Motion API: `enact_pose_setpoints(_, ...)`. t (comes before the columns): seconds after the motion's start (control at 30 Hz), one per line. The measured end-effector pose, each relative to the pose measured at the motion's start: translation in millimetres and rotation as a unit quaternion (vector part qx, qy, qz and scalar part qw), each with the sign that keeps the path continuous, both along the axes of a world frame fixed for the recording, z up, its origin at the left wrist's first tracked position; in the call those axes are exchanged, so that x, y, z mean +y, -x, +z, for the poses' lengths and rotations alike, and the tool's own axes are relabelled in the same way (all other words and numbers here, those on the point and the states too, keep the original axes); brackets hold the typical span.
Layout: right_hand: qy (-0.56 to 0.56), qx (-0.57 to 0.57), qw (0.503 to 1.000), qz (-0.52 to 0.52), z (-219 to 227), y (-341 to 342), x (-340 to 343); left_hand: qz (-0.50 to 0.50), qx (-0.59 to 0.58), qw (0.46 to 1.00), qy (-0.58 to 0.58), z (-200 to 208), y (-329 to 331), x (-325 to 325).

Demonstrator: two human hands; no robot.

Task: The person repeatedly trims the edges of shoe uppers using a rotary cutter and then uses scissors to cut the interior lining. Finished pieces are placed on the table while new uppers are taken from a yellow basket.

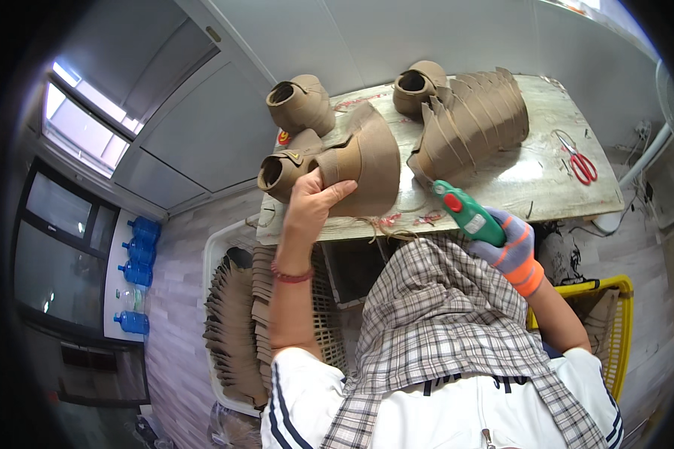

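My bare left hand grips a curved brown sheet-like piece, thumb on its face and fingers behind, over the table's left front edge. It resembles a shoe upper. Beside it lies a rolled brown piece with a round opening. My right hand, in a grey-and-orange glove, is wrapped round a green handheld power tool with a red button. The tool's head points at the near corner of a fanned stack of brown pieces; whether they touch, I cannot tell.
Two more rolled brown bundles stand along the back of the worn table. Red-handled scissors lie at its right. Below are a white basket of stacked brown pieces and a yellow basket. Blue water bottles stand far left.
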State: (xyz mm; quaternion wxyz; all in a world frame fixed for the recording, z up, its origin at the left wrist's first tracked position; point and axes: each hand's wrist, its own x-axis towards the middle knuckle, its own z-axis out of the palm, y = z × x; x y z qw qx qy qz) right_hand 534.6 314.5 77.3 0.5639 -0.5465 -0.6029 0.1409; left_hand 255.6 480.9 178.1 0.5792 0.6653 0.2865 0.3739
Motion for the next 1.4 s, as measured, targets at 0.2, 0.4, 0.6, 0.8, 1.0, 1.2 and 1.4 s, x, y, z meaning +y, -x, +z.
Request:
enact_pose_setpoints(0.2,0.038,0.024,0.998,-0.035,-6.0,-24.2,-4.7,0.34,0.331,0.69,-0.546,76.9,55.5,83.2)
enact_pose_setpoints(0.4,0.093,0.028,0.994,-0.048,-16.2,-42.0,3.4,0.303,0.488,0.654,-0.493,73.0,58.6,245.2)
enact_pose_setpoints(0.6,0.141,0.035,0.988,-0.056,-25.7,-53.3,7.9,0.281,0.645,0.622,-0.344,-14.3,5.4,364.7)
enact_pose_setpoints(0.8,0.172,0.073,0.978,-0.095,-29.4,-58.1,7.8,0.363,0.606,0.577,-0.411,-19.6,8.0,366.0)
enact_pose_setpoints(1.0,0.138,0.149,0.97,-0.136,-41.2,-65.3,-2.5,0.337,0.092,0.862,-0.367,-106.3,-47.4,231.9)
enact_pose_setpoints(1.2,0.166,0.153,0.958,-0.174,-37.9,-73.2,-15.1,0.05,-0.174,0.956,0.229,-204.5,-144.3,61.8)
enact_pose_setpoints(1.4,0.162,0.148,0.958,-0.183,-43.2,-62.5,-17.7,0.065,-0.227,0.96,0.151,-200.9,-171.0,41.6)
